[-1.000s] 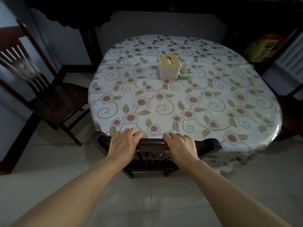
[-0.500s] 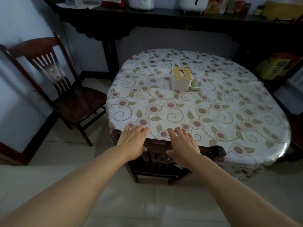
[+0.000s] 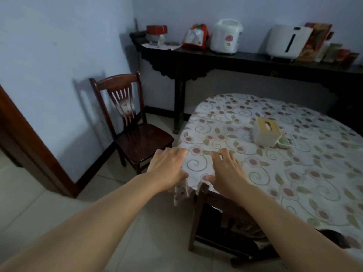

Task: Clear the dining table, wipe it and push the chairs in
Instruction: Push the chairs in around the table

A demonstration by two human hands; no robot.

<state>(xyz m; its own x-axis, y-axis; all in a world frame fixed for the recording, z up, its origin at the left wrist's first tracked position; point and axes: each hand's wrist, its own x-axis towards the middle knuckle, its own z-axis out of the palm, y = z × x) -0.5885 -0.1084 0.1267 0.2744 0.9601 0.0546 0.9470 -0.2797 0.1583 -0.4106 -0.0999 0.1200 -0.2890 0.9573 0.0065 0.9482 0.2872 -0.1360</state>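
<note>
So, rundown of the dim room:

Left hand point(image 3: 169, 169): centre of frame, fingers loosely spread and fairly straight, holding nothing, hovering at the table's near-left edge; touching the cloth or just above it, hard to say with the blur.

Right hand point(image 3: 225, 169): just right of the left one, fingers spread and a bit bent, gripping nothing, over the cloth right above the tucked chair's top rail.

Dining table point(image 3: 306, 173): fills the right half of frame, covered in a white cloth with pink flowers and green swirls, a corner of cloth hanging down at lower centre.

Tucked chair point(image 3: 214, 222): dark wood, lower centre-right, pushed under the table, back rail tight against the cloth edge, mostly hidden by the right forearm.

Other chair point(image 3: 135, 130): dark wood with a slatted back, left of centre, standing away from the table near the wall, seat angled toward the table corner, not pushed in.

Tissue box point(image 3: 267, 131): cream with a tan lid, on the table at centre right.

Small green-and-white pack point(image 3: 284, 143): touching the tissue box's right side, label too blurry to read.

Sideboard point(image 3: 245, 65): long dark console along the back wall, top of frame.

Rice cooker point(image 3: 226, 36): white, on the sideboard, top centre.

White appliance point(image 3: 286, 43): further right on the sideboard, boxes beside it.

Red-lidded jar point(image 3: 156, 34): on the sideboard's left end.
</note>
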